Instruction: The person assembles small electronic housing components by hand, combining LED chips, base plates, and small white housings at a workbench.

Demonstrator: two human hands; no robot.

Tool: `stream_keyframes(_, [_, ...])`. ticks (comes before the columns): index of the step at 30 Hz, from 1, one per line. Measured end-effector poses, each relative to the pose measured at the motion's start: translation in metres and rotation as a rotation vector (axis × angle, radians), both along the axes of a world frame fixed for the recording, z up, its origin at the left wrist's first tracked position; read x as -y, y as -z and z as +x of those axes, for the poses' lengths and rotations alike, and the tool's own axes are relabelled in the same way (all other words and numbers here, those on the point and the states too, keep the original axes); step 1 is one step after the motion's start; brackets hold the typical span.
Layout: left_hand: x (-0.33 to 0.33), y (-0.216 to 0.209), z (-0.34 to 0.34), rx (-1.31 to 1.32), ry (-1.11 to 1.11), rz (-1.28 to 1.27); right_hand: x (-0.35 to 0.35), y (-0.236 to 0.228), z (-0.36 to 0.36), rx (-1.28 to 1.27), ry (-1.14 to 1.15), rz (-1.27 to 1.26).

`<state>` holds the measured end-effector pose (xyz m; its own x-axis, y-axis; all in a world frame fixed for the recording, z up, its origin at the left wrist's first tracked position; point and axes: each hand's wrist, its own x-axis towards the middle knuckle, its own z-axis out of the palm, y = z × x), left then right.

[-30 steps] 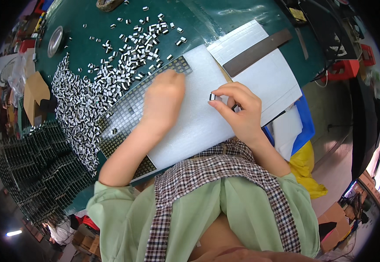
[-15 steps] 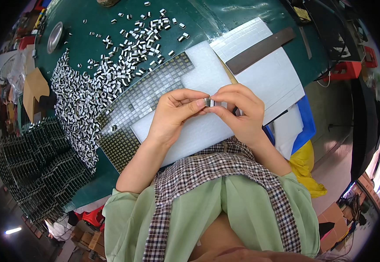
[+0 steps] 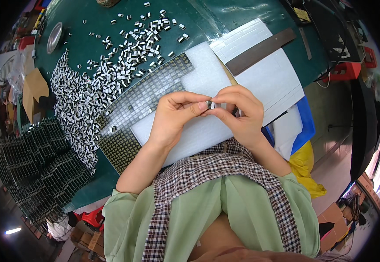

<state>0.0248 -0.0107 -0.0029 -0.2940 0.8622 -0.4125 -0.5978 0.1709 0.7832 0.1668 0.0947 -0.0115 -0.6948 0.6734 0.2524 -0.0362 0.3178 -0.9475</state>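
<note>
Between left hand (image 3: 170, 117) and right hand (image 3: 245, 110): black-white block (image 3: 210, 105), touching both.

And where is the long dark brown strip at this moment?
In the head view, the dark brown strip lies in the upper part, right of the middle, slanting across the white board, beyond the person's right hand.

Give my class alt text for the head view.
A person's left hand and right hand pinch a small black-and-white part above a white sheet. To its left, a gridded panel lies beside many similar parts on a green table.
</note>
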Motion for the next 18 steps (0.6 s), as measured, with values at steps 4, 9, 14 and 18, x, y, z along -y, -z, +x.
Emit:
stream_keyframes(4, [0.0,-0.002,0.0,-0.022,-0.008,0.004,0.0,-0.003,-0.001,0.013,-0.011,-0.018])
stream_keyframes(9, [0.001,-0.002,0.001,-0.119,0.0,0.017,-0.001,-0.003,0.0,0.02,-0.032,-0.052])
stream_keyframes(14, [-0.001,-0.009,0.002,-0.228,0.027,-0.029,-0.004,-0.002,0.0,0.064,-0.032,0.266])
stream_keyframes(18, [-0.002,-0.021,0.009,-0.507,0.05,-0.118,-0.004,-0.001,0.0,0.087,-0.043,0.365])
